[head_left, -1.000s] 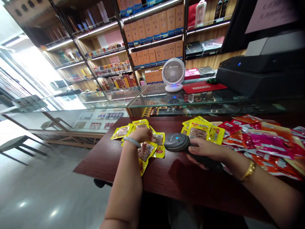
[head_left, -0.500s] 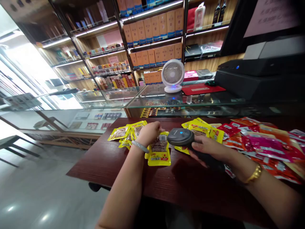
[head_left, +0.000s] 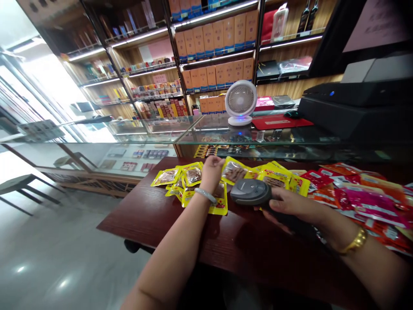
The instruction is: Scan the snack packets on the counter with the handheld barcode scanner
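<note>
My left hand (head_left: 213,168), a pale bangle on its wrist, pinches the left edge of a yellow snack packet (head_left: 235,171). That packet is tilted, and brown food shows through its clear window. Under my left wrist lies another yellow packet (head_left: 221,208), partly hidden by the hand; more yellow packets (head_left: 193,174) are heaped to its left. My right hand (head_left: 287,202), below a gold bracelet, is closed around the handle of a dark barcode scanner (head_left: 250,192). The scanner's head points left, just below the held packet. Behind it lie further yellow packets (head_left: 274,174).
A pile of red, orange and pink packets (head_left: 364,198) covers the right of the dark wooden table (head_left: 155,224). Beyond the table stands a glass counter (head_left: 206,133) with a white fan (head_left: 241,103), a red mat (head_left: 280,122) and a black machine (head_left: 358,107). A stool (head_left: 16,184) is at left.
My left hand has lifted slightly and now holds a tilted packet to its right; earlier it was at a flat packet with its barcode showing. The scanner's blue light no longer shows. The view has shifted slightly.
</note>
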### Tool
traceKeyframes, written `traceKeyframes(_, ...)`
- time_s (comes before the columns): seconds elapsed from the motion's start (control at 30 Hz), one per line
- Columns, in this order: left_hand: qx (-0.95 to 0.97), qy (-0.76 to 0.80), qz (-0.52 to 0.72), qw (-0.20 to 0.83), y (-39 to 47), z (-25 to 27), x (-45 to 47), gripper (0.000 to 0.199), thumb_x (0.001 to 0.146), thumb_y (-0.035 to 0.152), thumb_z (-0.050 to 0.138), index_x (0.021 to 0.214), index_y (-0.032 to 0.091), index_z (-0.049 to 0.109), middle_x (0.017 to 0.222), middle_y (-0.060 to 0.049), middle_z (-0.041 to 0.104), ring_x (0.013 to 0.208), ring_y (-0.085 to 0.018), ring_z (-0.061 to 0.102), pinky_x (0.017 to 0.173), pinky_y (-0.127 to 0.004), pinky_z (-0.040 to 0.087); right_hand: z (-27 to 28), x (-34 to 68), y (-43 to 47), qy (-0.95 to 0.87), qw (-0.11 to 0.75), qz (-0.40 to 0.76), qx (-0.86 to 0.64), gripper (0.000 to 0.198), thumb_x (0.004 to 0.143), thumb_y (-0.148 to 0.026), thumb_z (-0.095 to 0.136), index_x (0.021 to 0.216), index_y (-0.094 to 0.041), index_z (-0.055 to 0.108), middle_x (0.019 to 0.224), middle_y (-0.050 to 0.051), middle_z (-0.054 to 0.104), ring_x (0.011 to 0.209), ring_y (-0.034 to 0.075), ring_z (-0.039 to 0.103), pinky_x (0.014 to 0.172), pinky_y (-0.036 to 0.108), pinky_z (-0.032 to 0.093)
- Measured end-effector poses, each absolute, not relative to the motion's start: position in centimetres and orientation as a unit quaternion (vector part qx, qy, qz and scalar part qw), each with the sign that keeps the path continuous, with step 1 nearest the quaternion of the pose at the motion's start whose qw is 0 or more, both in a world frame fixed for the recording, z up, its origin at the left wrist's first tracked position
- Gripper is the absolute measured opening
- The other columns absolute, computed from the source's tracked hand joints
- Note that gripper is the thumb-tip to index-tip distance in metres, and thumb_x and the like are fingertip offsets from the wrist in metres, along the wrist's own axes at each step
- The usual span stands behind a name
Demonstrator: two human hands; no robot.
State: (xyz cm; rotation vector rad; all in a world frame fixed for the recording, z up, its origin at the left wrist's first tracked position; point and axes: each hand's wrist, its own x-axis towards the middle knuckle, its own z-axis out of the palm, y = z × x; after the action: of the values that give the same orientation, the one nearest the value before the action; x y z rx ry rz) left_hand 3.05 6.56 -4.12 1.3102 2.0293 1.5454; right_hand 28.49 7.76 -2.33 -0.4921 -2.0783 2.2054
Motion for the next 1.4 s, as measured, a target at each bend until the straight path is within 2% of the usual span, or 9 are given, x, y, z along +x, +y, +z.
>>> traceKeyframes(0.13,0.533,0.618,0.509,0.274,6.6,-4.1,3.5,0.030,0.087,0.031,0.054,0.113,0.018,0.061,0.101,-0.006,0.070,0.083,-0.014,0.064,0.073,-0.025,0.049,-2.8,28.5,7.9,-0.680,0.031,0.716,-0.154,0.050,0.079,-0.061,0.063,0.096,-0.015,0.053,0.063,-0.002,0.059,0.040,0.008,0.054,0.036,0.017,0.045)
traceKeyframes(0.2,0.574,0.661,0.442,0.195,5.6,-3.6,2.0,0.030,0.086,0.031,0.056,0.112,0.020,0.064,0.109,-0.008,0.069,0.097,-0.018,0.063,0.084,-0.029,0.048,-2.9,28.4,8.0,-0.679,0.034,0.716,-0.157,0.050,0.079,-0.062,0.062,0.096,-0.016,0.053,0.064,-0.002,0.059,0.039,0.007,0.053,0.036,0.016,0.044)
traceKeyframes(0.3,0.602,0.767,0.216,0.048,4.1,-3.0,-0.7,0.024,0.078,0.031,0.064,0.097,0.020,0.072,0.107,-0.011,0.069,0.108,-0.026,0.057,0.097,-0.037,0.041,-3.0,28.3,8.2,-0.675,0.036,0.719,-0.158,0.050,0.079,-0.062,0.062,0.097,-0.016,0.053,0.064,-0.002,0.059,0.038,0.007,0.051,0.034,0.016,0.043)
traceKeyframes(0.37,0.606,0.790,0.089,0.006,3.5,-3.1,-1.6,0.025,0.071,0.032,0.070,0.091,0.019,0.073,0.105,-0.014,0.068,0.111,-0.031,0.054,0.098,-0.042,0.038,-3.1,28.3,8.3,-0.671,0.039,0.723,-0.160,0.049,0.080,-0.061,0.062,0.097,-0.016,0.053,0.064,-0.002,0.059,0.038,0.007,0.051,0.034,0.016,0.042)
traceKeyframes(0.47,0.619,0.785,0.032,-0.013,3.5,-3.4,-1.4,0.027,0.068,0.037,0.071,0.088,0.019,0.073,0.106,-0.015,0.066,0.111,-0.033,0.052,0.096,-0.043,0.038,-3.2,28.3,8.3,-0.666,0.042,0.727,-0.162,0.048,0.080,-0.061,0.062,0.096,-0.017,0.052,0.064,-0.002,0.060,0.038,0.007,0.052,0.033,0.016,0.041)
traceKeyframes(0.73,0.623,0.768,0.149,0.018,4.1,-1.9,0.8,0.021,0.084,0.040,0.055,0.089,0.022,0.065,0.081,-0.005,0.070,0.084,-0.022,0.062,0.081,-0.033,0.040,-2.7,28.1,8.5,-0.670,0.087,0.716,-0.175,0.047,0.081,-0.062,0.060,0.090,-0.017,0.049,0.060,-0.003,0.059,0.034,0.007,0.051,0.030,0.016,0.038)
traceKeyframes(1.07,0.633,0.751,0.188,0.007,3.4,-1.2,1.2,0.013,0.083,0.026,0.053,0.085,0.020,0.065,0.085,-0.005,0.070,0.079,-0.019,0.061,0.072,-0.028,0.039,-2.3,28.2,8.5,-0.667,0.107,0.710,-0.197,0.050,0.077,-0.065,0.062,0.085,-0.017,0.050,0.060,-0.004,0.058,0.036,0.008,0.053,0.033,0.017,0.039)
traceKeyframes(1.27,0.585,0.697,0.395,0.124,4.3,-1.6,2.7,0.020,0.082,0.039,0.058,0.077,0.019,0.058,0.066,0.002,0.058,0.063,-0.011,0.051,0.059,-0.022,0.037,-2.3,28.4,8.4,-0.664,0.098,0.716,-0.191,0.049,0.078,-0.064,0.062,0.088,-0.018,0.051,0.060,-0.003,0.058,0.037,0.008,0.052,0.033,0.018,0.039)
traceKeyframes(1.4,0.474,0.624,0.558,0.275,5.9,-4.1,6.3,0.026,0.084,0.044,0.056,0.084,0.017,0.058,0.065,0.003,0.055,0.057,-0.008,0.047,0.056,-0.020,0.037,-2.2,28.5,8.2,-0.660,0.080,0.722,-0.190,0.049,0.077,-0.064,0.064,0.092,-0.018,0.054,0.062,-0.002,0.057,0.038,0.009,0.051,0.034,0.020,0.041)
